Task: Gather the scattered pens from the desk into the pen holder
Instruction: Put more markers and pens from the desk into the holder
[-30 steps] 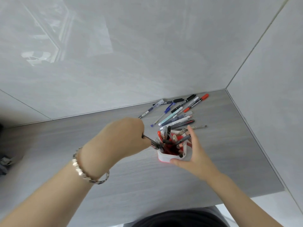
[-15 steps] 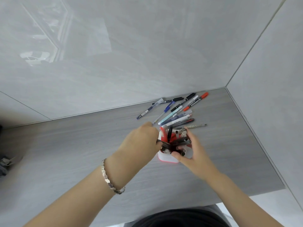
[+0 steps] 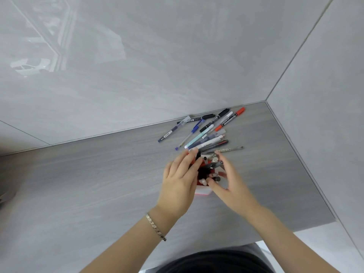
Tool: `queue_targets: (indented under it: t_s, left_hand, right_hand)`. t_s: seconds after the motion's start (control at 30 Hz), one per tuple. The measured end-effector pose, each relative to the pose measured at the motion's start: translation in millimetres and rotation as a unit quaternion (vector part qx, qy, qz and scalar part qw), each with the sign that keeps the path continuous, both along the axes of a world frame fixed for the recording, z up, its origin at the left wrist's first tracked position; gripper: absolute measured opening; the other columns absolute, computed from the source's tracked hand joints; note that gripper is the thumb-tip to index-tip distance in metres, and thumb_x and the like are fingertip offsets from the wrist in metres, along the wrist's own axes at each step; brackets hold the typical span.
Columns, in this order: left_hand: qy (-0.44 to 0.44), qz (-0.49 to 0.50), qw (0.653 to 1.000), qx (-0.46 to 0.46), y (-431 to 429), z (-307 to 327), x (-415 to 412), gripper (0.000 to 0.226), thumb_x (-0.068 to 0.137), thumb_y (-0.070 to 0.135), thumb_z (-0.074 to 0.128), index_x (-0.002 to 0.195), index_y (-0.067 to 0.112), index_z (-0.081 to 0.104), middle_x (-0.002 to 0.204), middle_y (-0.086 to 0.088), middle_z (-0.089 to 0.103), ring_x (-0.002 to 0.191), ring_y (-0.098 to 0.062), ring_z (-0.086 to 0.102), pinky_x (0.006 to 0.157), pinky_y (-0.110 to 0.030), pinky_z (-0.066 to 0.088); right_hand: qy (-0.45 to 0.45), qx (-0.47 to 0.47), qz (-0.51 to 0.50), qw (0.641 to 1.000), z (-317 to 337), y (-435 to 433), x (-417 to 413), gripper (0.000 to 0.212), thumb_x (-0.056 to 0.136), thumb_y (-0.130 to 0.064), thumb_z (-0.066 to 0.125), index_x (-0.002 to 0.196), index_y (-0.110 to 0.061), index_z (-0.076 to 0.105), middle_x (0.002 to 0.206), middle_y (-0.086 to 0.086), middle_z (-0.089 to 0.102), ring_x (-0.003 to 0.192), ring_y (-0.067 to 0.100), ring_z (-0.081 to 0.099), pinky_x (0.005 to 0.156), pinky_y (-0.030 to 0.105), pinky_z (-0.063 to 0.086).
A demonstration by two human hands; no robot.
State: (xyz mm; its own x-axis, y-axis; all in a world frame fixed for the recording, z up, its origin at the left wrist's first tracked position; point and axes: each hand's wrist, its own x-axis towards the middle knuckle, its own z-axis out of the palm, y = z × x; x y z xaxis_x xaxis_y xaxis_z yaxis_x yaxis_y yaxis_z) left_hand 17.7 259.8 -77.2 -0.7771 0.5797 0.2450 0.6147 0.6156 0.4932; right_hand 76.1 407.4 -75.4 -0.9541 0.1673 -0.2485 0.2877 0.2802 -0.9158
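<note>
A red and white pen holder (image 3: 204, 191) stands on the grey desk (image 3: 98, 184), packed with several dark and red pens (image 3: 213, 166). My left hand (image 3: 178, 182) lies over its left side, fingers stretched flat against the pens and holding nothing. My right hand (image 3: 231, 184) wraps the holder's right side, with the thumb at the front and the index finger behind. Just beyond the holder several scattered pens (image 3: 206, 134) lie in a loose pile, among them a blue pen (image 3: 171, 132), a red-capped marker (image 3: 230, 119) and a thin grey pen (image 3: 230, 149).
Glossy grey walls meet in a corner (image 3: 265, 101) behind and to the right of the pile. The desk's front edge (image 3: 295, 229) runs near my body. A dark object (image 3: 3, 194) sits at the far left edge.
My left hand carried a dark pen right into the holder, let it go and now rests open on the pens. My right hand has closed in around the holder.
</note>
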Motion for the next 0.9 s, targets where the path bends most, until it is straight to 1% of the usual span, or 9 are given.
queue_targets:
  t_s: [0.07, 0.13, 0.23, 0.33, 0.47, 0.63, 0.73, 0.8, 0.9]
  left_hand:
    - [-0.04, -0.053, 0.998, -0.008, 0.8, 6.6, -6.6, 0.047, 0.096, 0.039, 0.024, 0.135, 0.017, 0.037, 0.153, 0.005, 0.019, 0.14, -0.012, 0.017, 0.107, -0.036, 0.025]
    - [-0.11, -0.131, 0.985, -0.004, 0.2, 18.7, -15.7, 0.061, 0.09, 0.057, 0.018, 0.143, 0.026, 0.019, 0.153, 0.01, 0.006, 0.142, -0.005, 0.003, 0.114, -0.033, 0.014]
    - [-0.206, -0.133, 0.968, 0.045, -2.7, 26.1, -21.8, 0.085, 0.076, 0.067, 0.047, 0.138, 0.047, -0.008, 0.153, 0.015, -0.004, 0.142, -0.001, -0.001, 0.118, -0.026, 0.01]
    - [-0.298, -0.067, 0.951, 0.04, -7.4, 18.7, -22.6, 0.128, 0.051, 0.053, 0.08, 0.127, 0.057, -0.023, 0.153, 0.017, -0.002, 0.143, -0.009, 0.006, 0.117, -0.039, 0.02]
    - [-0.28, -0.055, 0.958, -0.003, -5.8, 7.5, -21.1, 0.118, 0.052, 0.039, 0.085, 0.124, 0.059, -0.006, 0.145, 0.011, 0.026, 0.133, -0.01, 0.029, 0.109, -0.036, 0.034]
    - [-0.263, 0.016, 0.963, 0.055, -13.1, 9.5, -17.3, 0.108, 0.054, 0.028, 0.086, 0.12, 0.056, 0.005, 0.125, 0.019, 0.033, 0.121, -0.005, 0.037, 0.097, -0.017, 0.03]
    - [-0.266, 0.108, 0.95, 0.12, -34.1, 10.2, -17.2, 0.107, 0.052, 0.018, 0.088, 0.125, 0.048, 0.015, 0.119, 0.027, 0.034, 0.118, -0.001, 0.035, 0.099, -0.023, 0.034]
    - [-0.268, 0.163, 0.939, 0.14, -44.5, 10.1, -21.6, 0.108, 0.051, 0.014, 0.088, 0.133, 0.038, 0.021, 0.116, 0.033, 0.032, 0.119, -0.001, 0.035, 0.101, -0.027, 0.034]
    - [-0.264, 0.208, 0.932, 0.139, -48.7, 12.6, -30.3, 0.109, 0.053, 0.012, 0.086, 0.14, 0.028, 0.022, 0.121, 0.021, 0.033, 0.117, 0.0, 0.033, 0.101, -0.025, 0.031]
  right_hand:
    - [0.008, -0.001, 0.046, 0.999, -0.6, 7.6, 1.8, 0.078, 0.079, -0.011, 0.061, 0.136, -0.04, 0.017, 0.147, -0.017, 0.027, 0.132, -0.006, 0.03, 0.103, 0.005, 0.029]
    - [0.016, 0.025, 0.076, 0.997, -1.5, 22.0, -1.9, 0.078, 0.07, -0.017, 0.057, 0.13, -0.046, 0.016, 0.142, -0.024, 0.025, 0.131, -0.012, 0.027, 0.105, 0.005, 0.027]
    - [0.017, 0.12, 0.036, 0.992, -14.6, 52.5, -20.2, 0.071, 0.071, 0.001, 0.057, 0.131, -0.028, 0.034, 0.141, -0.003, 0.037, 0.133, 0.009, 0.032, 0.109, 0.02, 0.024]
    - [-0.012, 0.254, -0.023, 0.967, -31.4, 78.4, -44.2, 0.049, 0.08, 0.007, 0.053, 0.126, -0.008, 0.05, 0.132, 0.014, 0.048, 0.125, 0.03, 0.04, 0.104, 0.025, 0.025]
    - [-0.1, 0.339, 0.035, 0.935, -51.3, 90.3, -64.5, 0.038, 0.086, -0.008, 0.057, 0.123, -0.008, 0.053, 0.125, 0.015, 0.05, 0.12, 0.032, 0.039, 0.104, 0.036, 0.032]
    - [-0.068, 0.394, 0.081, 0.913, -56.8, 85.9, -62.2, 0.018, 0.085, -0.014, 0.06, 0.1, -0.006, 0.065, 0.103, 0.013, 0.06, 0.103, 0.032, 0.051, 0.088, 0.039, 0.043]
    - [-0.029, 0.294, 0.045, 0.954, -40.1, 85.0, -53.7, 0.013, 0.085, -0.009, 0.06, 0.097, -0.006, 0.065, 0.093, 0.009, 0.061, 0.092, 0.028, 0.059, 0.08, 0.03, 0.045]
    - [0.029, 0.211, -0.002, 0.977, -14.3, 82.2, -50.3, 0.013, 0.084, -0.007, 0.061, 0.094, -0.015, 0.065, 0.084, -0.007, 0.06, 0.081, 0.012, 0.059, 0.073, 0.021, 0.042]
    - [0.135, 0.165, -0.02, 0.977, 42.5, 73.7, -49.2, 0.011, 0.083, -0.018, 0.06, 0.088, -0.028, 0.062, 0.083, -0.028, 0.062, 0.076, -0.007, 0.057, 0.068, 0.004, 0.041]
